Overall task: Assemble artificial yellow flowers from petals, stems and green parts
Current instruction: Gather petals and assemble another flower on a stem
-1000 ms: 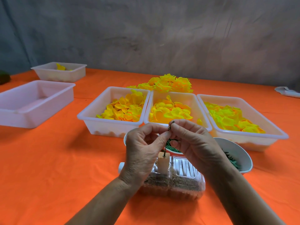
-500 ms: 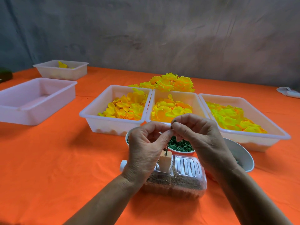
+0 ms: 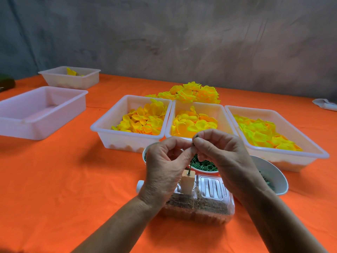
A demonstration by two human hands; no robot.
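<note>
We see the left hand (image 3: 165, 167) and the right hand (image 3: 221, 154) meet above a small pale block (image 3: 187, 183), the fingers (image 3: 204, 143) of each curled tight and pinching the top of 1 thin dark stem (image 3: 190, 165) that stands upright in that block. On the orange table (image 3: 54, 179) we count 3 white trays of yellow petals (image 3: 142, 118) side by side, 2 more trays at the left, 1 heap of finished flowers (image 3: 191, 93) behind, and 2 bowls, 1 holding green rings (image 3: 202, 164).
</note>
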